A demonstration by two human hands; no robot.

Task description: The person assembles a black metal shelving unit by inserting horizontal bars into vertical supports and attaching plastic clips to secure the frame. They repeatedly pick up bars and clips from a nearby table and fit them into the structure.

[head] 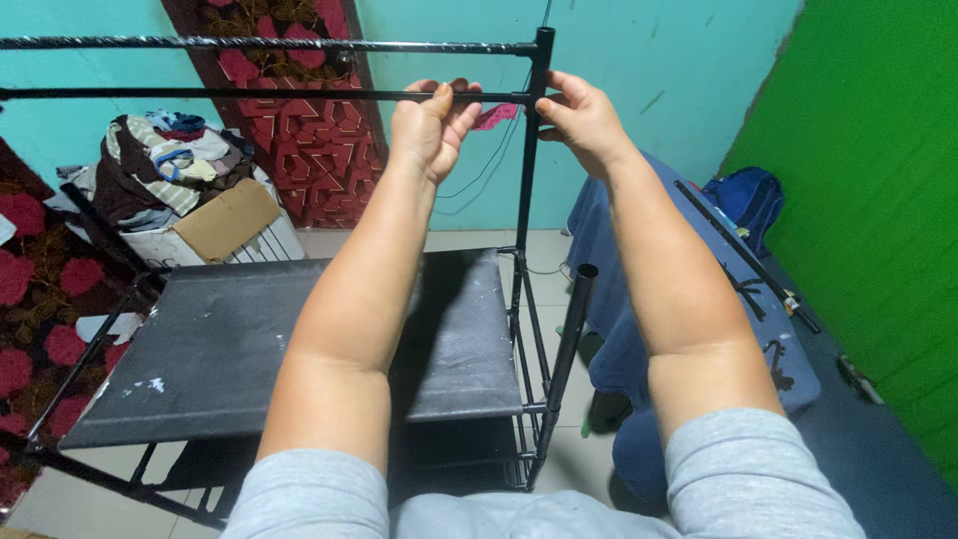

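Observation:
A black metal rack stands in front of me, with a dark grey fabric shelf [220, 339] stretched across its middle. My left hand [431, 125] is closed around a thin black horizontal rod [220, 95] near its right end. My right hand [581, 118] grips the top of the upright black post [529, 160] where that rod meets it. A second, higher horizontal rod [259, 43] runs into the same post. A nearer upright tube [569, 339] with an open top stands at the rack's front right corner.
A cardboard box [220, 225] piled with clothes sits at the back left. Blue cloth [619, 299] drapes over something on the right, with loose black rods [743, 255] lying on it. A red patterned curtain hangs left; a green wall is on the right.

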